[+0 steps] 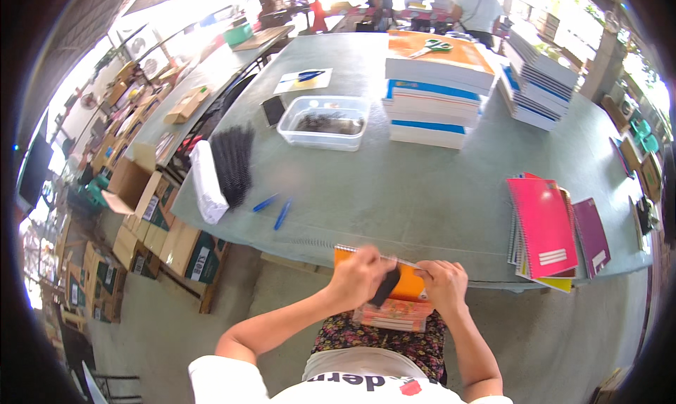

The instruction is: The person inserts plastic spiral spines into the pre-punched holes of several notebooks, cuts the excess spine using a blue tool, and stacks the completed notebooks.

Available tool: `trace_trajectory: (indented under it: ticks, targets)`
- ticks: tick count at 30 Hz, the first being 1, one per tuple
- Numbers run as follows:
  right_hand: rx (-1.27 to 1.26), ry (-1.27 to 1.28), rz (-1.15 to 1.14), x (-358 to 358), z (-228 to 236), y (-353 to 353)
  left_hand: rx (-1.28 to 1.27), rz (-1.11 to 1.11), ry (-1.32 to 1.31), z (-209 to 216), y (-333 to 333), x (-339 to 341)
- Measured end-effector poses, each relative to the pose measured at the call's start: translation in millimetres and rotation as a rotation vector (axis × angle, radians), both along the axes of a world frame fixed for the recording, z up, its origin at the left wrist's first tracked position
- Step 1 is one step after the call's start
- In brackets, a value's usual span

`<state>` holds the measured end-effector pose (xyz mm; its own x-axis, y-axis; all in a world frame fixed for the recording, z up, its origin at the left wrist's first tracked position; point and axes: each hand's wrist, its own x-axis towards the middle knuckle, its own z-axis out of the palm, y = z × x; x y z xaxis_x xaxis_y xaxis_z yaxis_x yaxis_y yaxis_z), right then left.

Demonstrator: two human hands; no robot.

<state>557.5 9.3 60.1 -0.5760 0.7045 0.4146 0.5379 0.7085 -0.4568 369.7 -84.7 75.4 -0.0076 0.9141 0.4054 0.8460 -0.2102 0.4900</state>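
An orange notebook [408,286] lies over my lap at the table's near edge, with a wire-like spiral along part of its top edge. At its upper right corner my right hand [445,284] pinches the edge, fingers closed. My left hand [360,276] is closed and a little blurred over the left part of the notebook; what its fingers hold is hidden. Beneath that hand, a dark flat piece [385,289] lies across the cover. A clear plastic-wrapped orange-and-white pack [394,315] rests on my lap below the notebook. A thin dark coil [310,242] stretches left along the table edge.
Two blue pens [283,214], black spiral coils [234,161] and a clear plastic tub [324,122] sit on the left of the table. Stacked books [436,87] bear green-handled scissors [433,47]. Spiral notebooks [542,224] lie at right. Cardboard boxes [183,249] stand on the left.
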Motion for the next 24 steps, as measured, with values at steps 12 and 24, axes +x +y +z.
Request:
trace_trajectory:
  ticks: [12,24]
  targets:
    - [-0.036,-0.019,0.041,34,14,14,0.266,0.078,-0.059,38,22,15]
    - [-1.153,0.989,0.072,57,-37,12,-0.159,-0.254,0.059,6,27,45]
